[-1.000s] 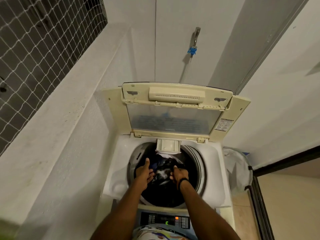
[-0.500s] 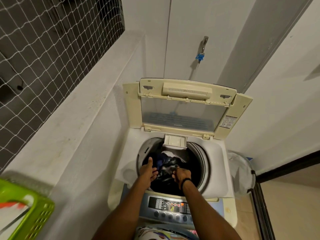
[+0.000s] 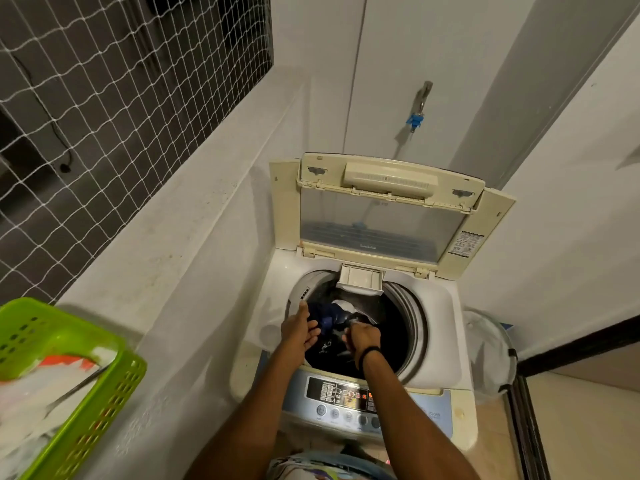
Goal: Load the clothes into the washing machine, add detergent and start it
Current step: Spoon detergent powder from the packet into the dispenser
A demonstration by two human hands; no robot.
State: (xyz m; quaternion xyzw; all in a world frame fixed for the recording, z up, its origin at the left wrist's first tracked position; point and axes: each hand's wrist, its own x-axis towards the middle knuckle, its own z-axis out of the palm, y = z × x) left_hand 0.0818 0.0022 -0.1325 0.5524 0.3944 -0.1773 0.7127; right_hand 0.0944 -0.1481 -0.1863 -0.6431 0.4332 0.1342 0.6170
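A top-loading washing machine (image 3: 440, 317) stands in the corner with its cream lid (image 3: 381, 216) raised. Dark, blue and white clothes (image 3: 332, 317) lie in the drum. My left hand (image 3: 298, 332) hovers at the drum's left rim, fingers relaxed and loosely spread. My right hand (image 3: 362, 339), with a black band on the wrist, reaches into the drum with curled fingers over the dark clothes; what it grips is hidden. The control panel (image 3: 343, 396) sits at the machine's front, with lit indicators.
A green laundry basket (image 3: 86, 386) holding light clothes rests on the white ledge at lower left. Netting covers the window above the ledge. A tap (image 3: 420, 105) with a blue fitting is on the back wall. A white mesh hamper (image 3: 488, 355) stands right of the machine.
The view has swung left and down, bringing the green basket into sight. Both hands have drawn back toward the drum's front left edge.
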